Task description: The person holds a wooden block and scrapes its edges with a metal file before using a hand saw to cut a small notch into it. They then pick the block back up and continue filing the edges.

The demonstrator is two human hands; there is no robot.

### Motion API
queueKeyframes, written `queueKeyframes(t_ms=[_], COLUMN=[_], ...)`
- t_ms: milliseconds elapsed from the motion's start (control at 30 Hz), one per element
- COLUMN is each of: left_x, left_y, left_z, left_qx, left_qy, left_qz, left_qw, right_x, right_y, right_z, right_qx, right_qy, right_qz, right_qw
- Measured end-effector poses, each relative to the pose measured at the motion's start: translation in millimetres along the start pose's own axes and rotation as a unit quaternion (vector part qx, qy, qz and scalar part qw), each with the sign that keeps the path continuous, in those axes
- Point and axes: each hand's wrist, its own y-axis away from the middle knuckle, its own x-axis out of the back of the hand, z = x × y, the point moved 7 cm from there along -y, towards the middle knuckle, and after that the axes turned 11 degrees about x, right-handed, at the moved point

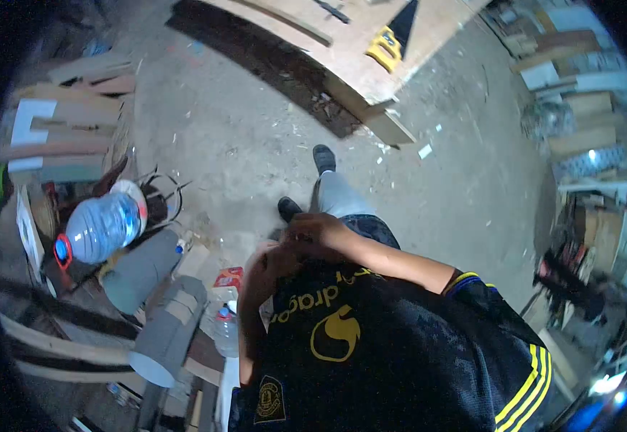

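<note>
Both of my hands are together in front of my waist, below the black shirt's chest print. My right hand has its fingers bent, and what lies under them is in shadow. Touching or nearly touching it, my left hand is dark and blurred. Whether either hand holds anything cannot be made out. Beyond my shoes, a handsaw with a yellow handle lies on a wooden board, near a dark tool.
A large water bottle lies at the left beside grey rolls. A smaller bottle stands near my arm. Wood pieces are stacked along the right. Scraps lie on the concrete floor.
</note>
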Motion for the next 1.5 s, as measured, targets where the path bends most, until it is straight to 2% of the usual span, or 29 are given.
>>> queueKeyframes(t_ms=[33, 67, 133, 167, 200, 267, 300, 333, 400, 467, 533, 567, 633, 767, 833, 933, 1033, 1133, 1167, 1233, 1267, 1300, 1333, 1367, 1400, 1433, 1500], left_x=[-7.1, -10.3, -13.1, -19.4, -23.0, -20.5, -24.1, -27.2, -43.1, -52.2, -61.5, -62.0, -60.7, -44.9, -33.6, -15.4, 7.0, 20.8, 18.7, 25.1, 28.1, 30.7, 35.5, 38.4, 35.9, 34.4, 24.7], left_y=[3.8, 7.5, 10.5, 9.4, 7.3, 1.9, 0.1, -4.1, -12.8, -23.5, -23.6, -23.0, -20.4, -12.5, -7.5, 4.1, 13.8, 23.1, 30.0, 30.9, 29.7, 22.9, 8.8, -4.8, -9.2, -10.4, -17.1], left_z=[7.4, 27.3, 53.4, 64.1, 64.6, 70.9, 80.1, 83.8, 80.6, 80.0, 96.5, 100.7, 107.5, 97.1, 88.6, 85.5, 78.2, 82.4, 79.4, 69.5, 62.3, 42.1, 22.0, 14.8, 16.0, 17.2, 28.1], left_qx=[0.067, 0.065, 0.124, 0.074, 0.072, 0.03, -0.001, -0.003, 0.071, 0.046, 0.026, 0.028, 0.03, 0.034, 0.032, 0.019, -0.014, -0.043, -0.015, -0.026, -0.036, 0.014, 0.014, -0.067, -0.145, -0.146, -0.179], left_qy=[0.095, 0.086, 0.045, 0.086, 0.079, -0.007, -0.014, -0.023, 0.12, 0.125, 0.071, 0.052, 0.025, 0.063, 0.061, 0.057, -0.08, -0.102, 0.031, 0.057, 0.079, 0.107, 0.109, -0.056, -0.221, -0.219, -0.084], left_qz=[-0.041, -0.05, -0.015, -0.01, -0.016, 0.044, 0.023, 0.015, -0.08, -0.093, -0.103, -0.094, -0.095, -0.054, -0.029, 0.019, 0.108, 0.142, 0.096, 0.092, 0.085, 0.082, 0.085, 0.114, 0.137, 0.137, 0.084], left_qw=[0.992, 0.993, 0.991, 0.993, 0.994, 0.999, 1.0, 1.0, 0.987, 0.987, 0.992, 0.994, 0.995, 0.996, 0.997, 0.998, 0.991, 0.984, 0.995, 0.994, 0.993, 0.991, 0.99, 0.99, 0.955, 0.955, 0.977], right_x=[-6.2, -4.0, 6.6, 12.6, 17.4, 29.8, 36.5, 39.2, 45.1, 58.6, 65.6, 66.2, 65.3, 47.7, 39.9, 29.2, 13.3, -1.3, -6.4, -13.1, -16.3, -20.1, -21.9, -20.6, -18.5, -14.9, -6.8], right_y=[0.6, 5.9, 6.7, 7.1, 10.1, 12.5, 10.5, 14.5, 21.6, 30.3, 38.7, 39.5, 41.0, 27.4, 16.0, 1.1, -13.1, -23.5, -26.0, -31.5, -31.5, -31.1, -31.6, -31.0, -30.4, -31.0, -30.4], right_z=[2.0, 2.0, -6.7, -10.4, -11.5, -22.1, -31.2, -29.1, -29.1, -39.0, -37.2, -38.6, -27.4, -18.7, -27.4, -39.5, -36.9, -34.6, -31.7, -35.6, -34.2, -32.9, -33.8, -35.2, -36.8, -38.1, -30.0], right_qx=[0.01, 0.01, -0.01, 0.016, 0.015, -0.018, -0.012, -0.012, 0.017, 0.048, 0.007, 0.02, -0.033, -0.069, -0.084, -0.017, -0.011, 0.017, 0.009, 0.002, -0.042, -0.087, -0.086, -0.083, -0.081, -0.088, -0.081], right_qy=[-0.036, -0.032, 0.091, 0.045, 0.048, 0.026, 0.01, 0.011, 0.035, 0.06, 0.039, 0.033, -0.066, -0.115, -0.059, -0.037, -0.005, 0.029, 0.037, 0.046, 0.008, -0.029, -0.03, -0.02, -0.01, -0.017, -0.012], right_qz=[-0.01, 0.002, -0.009, 0.027, 0.036, 0.046, 0.063, 0.075, 0.118, 0.119, 0.107, 0.101, 0.122, 0.098, 0.049, 0.035, 0.003, -0.007, -0.012, -0.02, -0.028, -0.037, -0.04, -0.032, -0.022, -0.013, -0.005], right_qw=[0.999, 0.999, 0.996, 0.998, 0.998, 0.998, 0.998, 0.997, 0.992, 0.99, 0.993, 0.994, 0.99, 0.986, 0.994, 0.999, 1.0, 0.999, 0.999, 0.999, 0.999, 0.995, 0.995, 0.996, 0.996, 0.996, 0.997])
